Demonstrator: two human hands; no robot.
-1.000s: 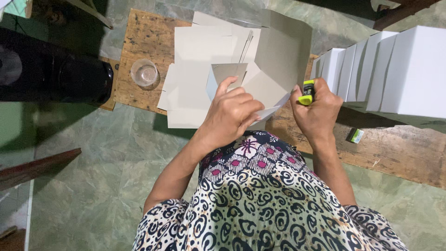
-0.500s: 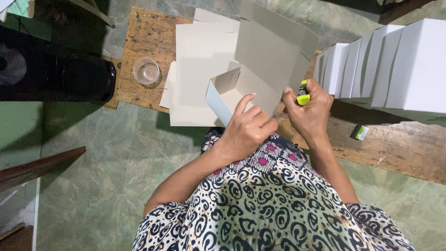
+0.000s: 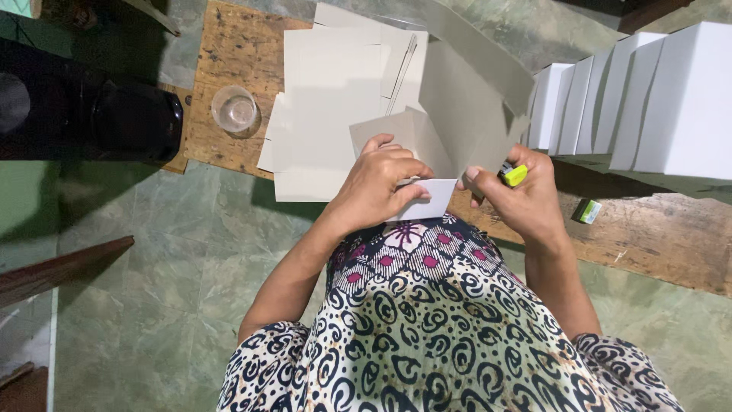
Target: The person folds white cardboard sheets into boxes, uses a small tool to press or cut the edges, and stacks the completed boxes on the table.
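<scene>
Two hands are working a grey cardboard box blank (image 3: pixel 457 114) over the person's lap, at the near edge of a wooden table (image 3: pixel 221 61). Left hand (image 3: pixel 377 187): fingers are curling closed over a small white flap (image 3: pixel 431 200) of the blank, thumb beneath, pinching it. Right hand (image 3: pixel 522 202): fingers are wrapping shut around a yellow-green tool (image 3: pixel 515 175), only its tip showing, while the forefinger is touching the flap's right edge. The blank is standing partly folded, one large panel rising and tilting away toward the far right.

One stack of flat pale card sheets (image 3: pixel 328 107) is lying on the table just behind the left hand. One clear glass cup (image 3: pixel 234 109) is sitting left of the stack, near the table's edge. One black rounded object (image 3: pixel 133 122) is resting further left. Several finished white boxes (image 3: pixel 648 99) are standing in a row at the right. One small green item (image 3: pixel 587 210) is lying on a plank (image 3: pixel 648 244) beside the right wrist. Patterned cloth (image 3: pixel 427 320) is covering the lap.
</scene>
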